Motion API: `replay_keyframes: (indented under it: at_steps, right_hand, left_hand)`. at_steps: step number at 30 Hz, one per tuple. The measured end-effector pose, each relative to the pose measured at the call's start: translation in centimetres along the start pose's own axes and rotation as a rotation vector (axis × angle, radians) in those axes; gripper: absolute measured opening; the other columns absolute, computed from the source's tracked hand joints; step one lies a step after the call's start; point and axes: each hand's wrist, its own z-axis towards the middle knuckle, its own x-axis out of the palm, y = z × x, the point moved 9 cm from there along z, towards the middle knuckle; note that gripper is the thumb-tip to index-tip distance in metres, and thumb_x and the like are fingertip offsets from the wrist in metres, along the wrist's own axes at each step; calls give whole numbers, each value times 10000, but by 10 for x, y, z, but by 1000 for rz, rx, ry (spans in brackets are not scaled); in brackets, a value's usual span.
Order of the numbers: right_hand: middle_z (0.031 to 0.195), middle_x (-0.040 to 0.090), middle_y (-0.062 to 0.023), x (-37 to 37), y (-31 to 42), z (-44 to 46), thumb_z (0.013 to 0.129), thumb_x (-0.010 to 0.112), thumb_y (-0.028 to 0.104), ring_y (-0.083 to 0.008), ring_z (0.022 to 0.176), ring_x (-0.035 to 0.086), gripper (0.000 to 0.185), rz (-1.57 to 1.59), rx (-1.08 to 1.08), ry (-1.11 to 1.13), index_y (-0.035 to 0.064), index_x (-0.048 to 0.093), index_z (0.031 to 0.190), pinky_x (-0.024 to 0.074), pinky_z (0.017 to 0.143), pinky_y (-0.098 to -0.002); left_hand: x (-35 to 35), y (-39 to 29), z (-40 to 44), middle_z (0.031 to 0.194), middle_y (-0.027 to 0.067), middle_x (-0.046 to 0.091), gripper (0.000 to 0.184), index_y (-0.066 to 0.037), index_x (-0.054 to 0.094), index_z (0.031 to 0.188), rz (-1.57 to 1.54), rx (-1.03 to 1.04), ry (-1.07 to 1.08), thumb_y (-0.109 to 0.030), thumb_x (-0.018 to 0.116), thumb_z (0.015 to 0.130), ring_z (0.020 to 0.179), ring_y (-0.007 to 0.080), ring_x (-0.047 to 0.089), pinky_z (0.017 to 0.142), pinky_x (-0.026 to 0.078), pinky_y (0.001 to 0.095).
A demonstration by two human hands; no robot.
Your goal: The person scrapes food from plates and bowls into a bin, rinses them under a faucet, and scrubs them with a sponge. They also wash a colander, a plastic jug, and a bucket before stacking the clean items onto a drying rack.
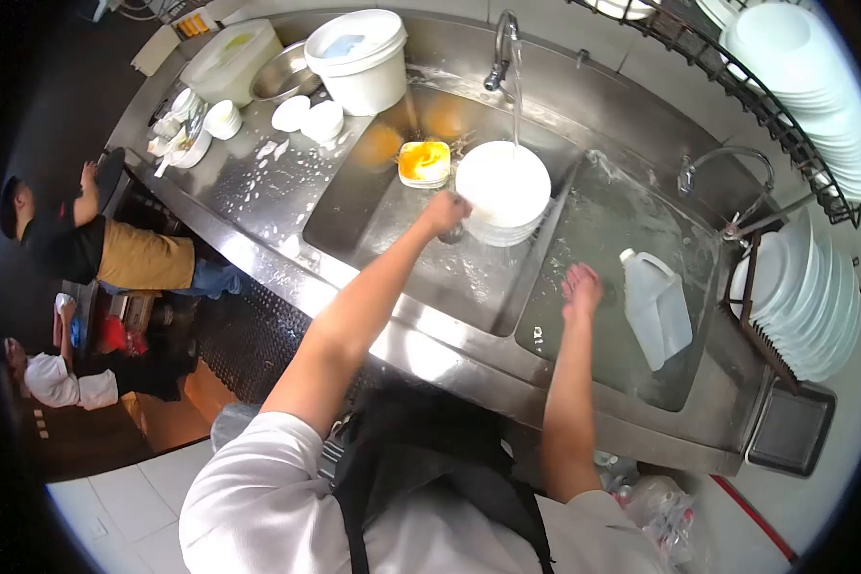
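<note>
My left hand (445, 214) is closed at the left side of a stack of white plates (503, 182) in the left basin. A small greyish thing shows under its fingers, too blurred to name. Water runs from the faucet (499, 72) onto the plates. Left of the stack, a small square white dish (424, 165) with orange-yellow residue tops a few other dishes. My right hand (582, 289) hangs over the water-filled right basin (584, 354), fingers apart and holding nothing. A translucent plastic jug (656, 311) lies in that water to its right.
A white bucket (359, 77), a metal bowl (284, 75), small white bowls (322, 121) and a plastic bin (230, 62) stand on the left counter. Racks on the right hold plates (804, 297). Two people (148, 253) are at the far left.
</note>
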Motion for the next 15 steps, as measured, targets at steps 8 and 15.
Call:
replay_keyframes:
  at_steps: [8,15]
  right_hand:
    - [900,548,-116,-87,-103,117,858,487,158,-203,779,531,220,134,184,-259,-10,532,991,462,651,-313]
    - [1118,594,-171,114,91,26,869,565,250,-282,1061,562,335,468,-48,418,26,547,1117,459,887,-383]
  left_hand:
    - [-98,84,-129,966,179,637,245,-76,651,976,378,-37,-187,-140,499,796,944,362,588,832,463,445]
    - [-159,75,-211,810,146,623,161,-29,624,807,516,325,-450,-81,548,675,835,315,576,778,463,417]
